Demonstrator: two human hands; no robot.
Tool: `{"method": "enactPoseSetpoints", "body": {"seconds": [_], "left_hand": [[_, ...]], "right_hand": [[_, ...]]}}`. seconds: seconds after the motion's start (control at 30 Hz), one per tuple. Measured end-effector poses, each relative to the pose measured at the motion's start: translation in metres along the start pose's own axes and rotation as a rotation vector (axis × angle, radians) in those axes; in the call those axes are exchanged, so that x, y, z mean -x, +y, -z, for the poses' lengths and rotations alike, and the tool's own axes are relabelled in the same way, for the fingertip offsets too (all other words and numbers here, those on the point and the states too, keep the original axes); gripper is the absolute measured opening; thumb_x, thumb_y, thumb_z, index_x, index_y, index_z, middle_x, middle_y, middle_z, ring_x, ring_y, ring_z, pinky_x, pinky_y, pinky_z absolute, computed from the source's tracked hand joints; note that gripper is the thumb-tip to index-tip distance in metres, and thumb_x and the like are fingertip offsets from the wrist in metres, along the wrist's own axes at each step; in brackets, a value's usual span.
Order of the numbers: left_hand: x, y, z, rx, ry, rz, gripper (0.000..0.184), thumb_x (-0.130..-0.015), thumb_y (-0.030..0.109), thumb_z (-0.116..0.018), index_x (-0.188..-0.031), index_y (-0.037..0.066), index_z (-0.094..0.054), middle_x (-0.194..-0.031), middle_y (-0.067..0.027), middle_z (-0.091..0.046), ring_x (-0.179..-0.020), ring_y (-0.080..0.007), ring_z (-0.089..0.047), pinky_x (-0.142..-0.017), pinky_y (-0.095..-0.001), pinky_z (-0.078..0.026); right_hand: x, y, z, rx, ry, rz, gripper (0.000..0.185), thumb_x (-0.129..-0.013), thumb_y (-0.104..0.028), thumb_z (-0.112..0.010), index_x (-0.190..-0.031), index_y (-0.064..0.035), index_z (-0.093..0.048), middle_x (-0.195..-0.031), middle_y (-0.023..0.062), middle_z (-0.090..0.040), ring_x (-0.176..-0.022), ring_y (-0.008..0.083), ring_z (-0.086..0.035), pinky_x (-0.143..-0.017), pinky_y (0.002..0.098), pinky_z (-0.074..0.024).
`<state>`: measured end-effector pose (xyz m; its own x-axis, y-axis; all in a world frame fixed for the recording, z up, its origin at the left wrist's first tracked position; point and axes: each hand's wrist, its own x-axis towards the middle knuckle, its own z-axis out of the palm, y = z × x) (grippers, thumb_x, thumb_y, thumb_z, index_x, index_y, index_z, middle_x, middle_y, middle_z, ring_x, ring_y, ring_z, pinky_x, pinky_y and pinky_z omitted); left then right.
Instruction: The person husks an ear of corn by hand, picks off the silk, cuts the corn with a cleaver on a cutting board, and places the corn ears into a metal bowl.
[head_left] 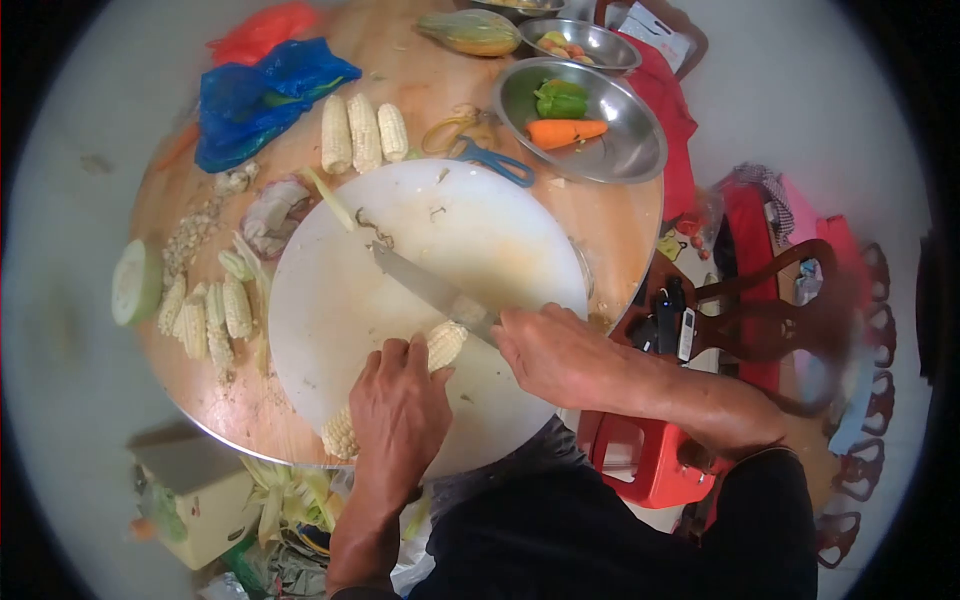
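Note:
My right hand (545,355) is closed on the handle of a kitchen knife (425,285), whose wide blade points up and left across the round white cutting board (520,235). The blade's heel lies just beside the end of a pale corn cob (446,343). Over that corn, my left hand (402,395) presses down with its fingers bent. More corn kernels (341,436) show below the left hand at the board's edge; whether it is one cob or two pieces is hidden. A yellowish husk strip (333,203) and dark scraps lie on the board.
Beyond the board are three corn cobs (365,135), blue-handled scissors (495,160) and a steel bowl (640,150) with a carrot (567,132) and green pepper (561,100). Left stand cut corn pieces (218,312), garlic (190,235) and a blue bag (255,100). A red stool (665,470) stands lower right.

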<state>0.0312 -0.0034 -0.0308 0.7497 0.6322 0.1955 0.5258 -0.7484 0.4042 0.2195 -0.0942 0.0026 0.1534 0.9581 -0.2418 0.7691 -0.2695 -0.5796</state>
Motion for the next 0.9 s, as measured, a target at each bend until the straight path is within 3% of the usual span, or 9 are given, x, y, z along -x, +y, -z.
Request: {"method": "enactPoseSetpoints", "body": {"seconds": [0.17,0.33,0.5,0.57,0.6,0.67,0.7,0.77,0.9], "left_hand": [[-0.003,-0.002,0.003,-0.015,-0.076,0.039,0.037,-0.082,0.017,-0.075,-0.111,-0.004,-0.066,-0.093,-0.0168,-0.062,-0.086,-0.0361,-0.064,-0.073,-0.0446,-0.053],[0.0,-0.006,0.002,0.02,-0.065,0.096,0.036,-0.084,0.018,-0.074,-0.112,-0.002,-0.063,-0.095,-0.0175,-0.063,-0.089,-0.0387,-0.064,-0.073,-0.0467,-0.054],[0.015,-0.024,0.02,0.194,-0.005,0.132,0.041,-0.089,0.02,-0.073,-0.122,-0.001,-0.059,-0.097,-0.0179,-0.064,-0.093,-0.0355,-0.065,-0.073,-0.0463,-0.053],[0.024,-0.022,0.037,0.634,-0.087,0.408,0.048,-0.094,0.024,-0.069,-0.133,0.0,-0.055,-0.1,-0.0148,-0.066,-0.091,-0.0277,-0.066,-0.075,-0.0425,-0.052],[0.029,-0.024,0.041,0.624,-0.072,0.418,0.048,-0.094,0.024,-0.069,-0.133,0.0,-0.055,-0.1,-0.0148,-0.066,-0.091,-0.0277,-0.066,-0.075,-0.0425,-0.052],[0.033,-0.027,0.046,0.963,-0.183,0.44,0.05,-0.1,0.025,-0.062,-0.143,0.002,-0.051,-0.113,-0.0132,-0.067,-0.095,-0.0214,-0.066,-0.086,-0.0369,-0.053],[0.034,-0.021,0.044,0.955,-0.17,0.432,0.05,-0.1,0.025,-0.062,-0.143,0.002,-0.051,-0.113,-0.0132,-0.067,-0.095,-0.0214,-0.066,-0.086,-0.0369,-0.053],[0.036,-0.008,0.034,1.508,-0.154,0.514,0.062,-0.101,0.035,-0.061,-0.147,-0.002,-0.044,-0.103,-0.0126,-0.066,-0.084,-0.0207,-0.065,-0.077,-0.0341,-0.052],[0.036,-0.013,0.008,1.8,-0.385,0.227,0.078,-0.099,0.054,-0.057,-0.149,-0.003,-0.038,-0.098,-0.0177,-0.063,-0.083,-0.0239,-0.064,-0.074,-0.0333,-0.052]], "right_hand": [[-0.016,0.007,-0.017,-0.005,-0.086,-0.008,0.029,-0.103,-0.017,-0.051,-0.09,0.0091,-0.056,-0.071,0.0337,-0.06,-0.073,0.0545,-0.062,-0.065,0.0579,-0.0484],[-0.007,-0.003,-0.023,-0.077,0.054,-0.113,0.032,-0.104,-0.022,-0.051,-0.092,0.0067,-0.057,-0.073,0.0322,-0.062,-0.074,0.0547,-0.062,-0.066,0.0582,-0.0474],[0.0,0.026,-0.028,-0.102,0.246,0.001,0.031,-0.103,-0.022,-0.049,-0.089,0.004,-0.059,-0.08,0.0312,-0.064,-0.077,0.0508,-0.064,-0.067,0.0563,-0.0489],[0.003,0.043,-0.028,-0.314,0.356,-0.109,0.033,-0.104,-0.024,-0.048,-0.089,0.0037,-0.058,-0.083,0.0318,-0.063,-0.079,0.0515,-0.062,-0.068,0.0563,-0.0492],[0.005,0.046,-0.021,-0.318,0.348,-0.09,0.033,-0.104,-0.024,-0.048,-0.089,0.0037,-0.058,-0.083,0.0318,-0.063,-0.079,0.0515,-0.062,-0.068,0.0563,-0.0492],[0.012,0.049,-0.006,-0.097,0.391,-0.083,0.034,-0.103,-0.027,-0.052,-0.094,0.0049,-0.056,-0.081,0.0331,-0.061,-0.079,0.0539,-0.06,-0.068,0.0563,-0.0487],[0.012,0.054,-0.007,0.01,0.411,-0.052,0.032,-0.102,-0.028,-0.056,-0.099,0.0037,-0.055,-0.079,0.0307,-0.064,-0.076,0.0511,-0.063,-0.067,0.0558,-0.0503],[0.012,0.05,-0.007,0.121,0.446,-0.022,0.031,-0.101,-0.029,-0.058,-0.1,0.0022,-0.056,-0.08,0.0288,-0.065,-0.073,0.0496,-0.064,-0.066,0.0557,-0.0509],[0.011,0.056,-0.025,0.343,0.448,0.0,0.032,-0.098,-0.032,-0.061,-0.106,-0.0015,-0.056,-0.088,0.0234,-0.067,-0.075,0.0443,-0.068,-0.064,0.0553,-0.0529]]}}
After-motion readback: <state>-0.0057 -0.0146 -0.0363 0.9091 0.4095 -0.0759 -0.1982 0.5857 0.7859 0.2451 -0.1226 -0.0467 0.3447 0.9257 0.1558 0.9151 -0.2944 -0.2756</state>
